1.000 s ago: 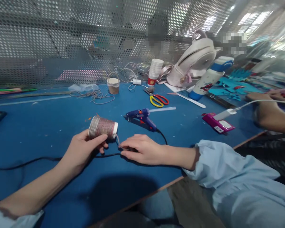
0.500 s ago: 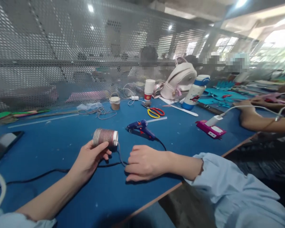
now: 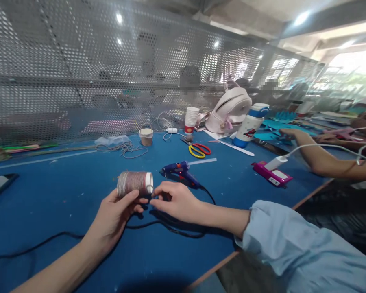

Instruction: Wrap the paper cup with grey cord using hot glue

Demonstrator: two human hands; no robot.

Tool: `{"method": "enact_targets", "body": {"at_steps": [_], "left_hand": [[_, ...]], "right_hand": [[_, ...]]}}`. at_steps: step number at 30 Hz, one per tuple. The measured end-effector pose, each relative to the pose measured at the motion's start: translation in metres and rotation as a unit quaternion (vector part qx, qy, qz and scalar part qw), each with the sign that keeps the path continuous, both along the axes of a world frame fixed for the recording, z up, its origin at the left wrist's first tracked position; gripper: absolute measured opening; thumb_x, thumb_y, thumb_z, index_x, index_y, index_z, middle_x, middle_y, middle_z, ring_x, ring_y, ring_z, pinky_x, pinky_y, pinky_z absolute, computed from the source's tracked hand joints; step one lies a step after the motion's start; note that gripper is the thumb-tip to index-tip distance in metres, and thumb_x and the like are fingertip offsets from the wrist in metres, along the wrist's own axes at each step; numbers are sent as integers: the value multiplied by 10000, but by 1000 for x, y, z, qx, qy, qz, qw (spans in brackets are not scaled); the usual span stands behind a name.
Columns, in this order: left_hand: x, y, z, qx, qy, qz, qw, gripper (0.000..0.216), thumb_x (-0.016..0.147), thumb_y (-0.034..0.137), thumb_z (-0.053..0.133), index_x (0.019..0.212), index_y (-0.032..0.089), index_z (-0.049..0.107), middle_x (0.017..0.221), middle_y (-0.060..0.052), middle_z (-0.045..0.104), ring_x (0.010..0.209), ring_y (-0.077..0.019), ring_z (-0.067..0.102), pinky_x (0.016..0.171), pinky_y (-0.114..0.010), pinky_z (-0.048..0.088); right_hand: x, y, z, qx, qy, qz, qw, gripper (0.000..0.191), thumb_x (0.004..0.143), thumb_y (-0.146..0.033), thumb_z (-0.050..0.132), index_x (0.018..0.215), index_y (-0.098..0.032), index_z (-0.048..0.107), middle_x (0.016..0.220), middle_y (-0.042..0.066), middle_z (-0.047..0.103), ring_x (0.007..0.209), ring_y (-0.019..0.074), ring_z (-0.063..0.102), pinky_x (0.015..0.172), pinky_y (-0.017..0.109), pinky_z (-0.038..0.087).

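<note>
My left hand is closed around a white paper cup lying on its side in the air, its mouth pointing right. Grey and reddish cord is wound round most of the cup, leaving a white band bare at the rim. Close to that rim, my right hand has thumb and fingers bent together in a pinch on the cord's loose end, which is mostly hidden by the fingers. Just beyond the right hand lies a blue glue gun with a small red light and a glue stick in its back.
Behind are yellow-and-red scissors, a small brown bucket, tangled cord, stacked paper cups, a backpack and a bottle. A magenta power strip sits right, near another person's arm. Black cable crosses the table.
My right hand has moved left and up to the cup's rim, and the cord between them has shortened. The other person's arm has reached farther forward. The view has shifted slightly.
</note>
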State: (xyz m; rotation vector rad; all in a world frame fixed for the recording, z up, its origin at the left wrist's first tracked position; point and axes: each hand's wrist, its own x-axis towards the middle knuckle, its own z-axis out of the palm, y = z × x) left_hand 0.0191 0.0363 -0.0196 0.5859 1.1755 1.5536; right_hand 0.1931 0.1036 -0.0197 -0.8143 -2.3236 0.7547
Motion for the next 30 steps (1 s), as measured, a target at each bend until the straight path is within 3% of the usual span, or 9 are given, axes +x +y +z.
{"method": "enact_targets", "body": {"at_steps": [3,8,12,17,20,22,26,28,30], "left_hand": [[2,-1,0,2,-5,-6,1000,393,500,266,951,796,131,731,720,-39,768,613,-184,713,465,-232,554],[0,-2,1,-17,-35,-4,999,310,566,215,913,805,184,717,792,-25,780,675,-208,750,411,-196,519],[0,-2,2,-28,-47,4,999,258,594,182,880,776,202,698,698,7,753,600,-171,733,470,-202,563],[-6,-2,4,-35,-29,31,999,334,509,190,918,771,173,713,655,-10,753,536,-153,704,514,-216,596],[-11,-2,5,-20,5,28,999,378,489,240,940,784,146,722,653,-39,756,544,-171,709,507,-227,594],[-13,-2,5,-15,21,26,999,398,487,266,946,786,137,718,628,-41,745,537,-174,703,493,-229,584],[-16,-1,0,-23,47,29,998,434,481,297,954,784,134,690,591,-36,726,532,-178,695,473,-230,562],[-16,-1,-3,-24,66,22,997,438,508,322,946,800,132,681,594,-43,731,533,-179,692,481,-238,560],[-17,-1,-7,-20,89,12,996,438,546,352,933,820,128,675,590,-49,732,529,-175,685,489,-244,555]], "right_hand": [[-5,-5,-2,48,-10,35,998,136,910,-198,649,781,-169,685,777,-2,698,699,105,601,675,227,412],[-10,-8,-14,209,-106,99,967,286,976,-298,578,752,-165,694,747,18,724,686,131,608,646,299,313],[-18,-7,-22,267,-152,117,944,307,984,-297,548,746,-166,692,711,23,715,655,131,582,609,320,240],[4,-5,-7,315,-108,135,933,375,994,-434,540,815,-149,705,703,40,701,636,139,566,616,307,293],[41,2,15,253,-50,94,961,466,1035,-444,450,748,-160,683,641,23,661,595,119,546,618,266,346],[64,12,29,178,-101,16,979,551,1033,-466,426,599,-174,598,574,13,608,544,110,508,586,260,328],[84,40,41,58,-266,-165,948,461,935,-570,539,707,-179,629,747,46,690,690,177,590,613,275,330],[78,52,39,11,-259,-157,953,410,902,-576,569,826,-183,657,861,52,704,783,197,611,644,273,369],[66,62,34,-52,-231,-115,965,386,890,-558,569,849,-185,659,790,25,667,719,174,585,609,261,376]]}}
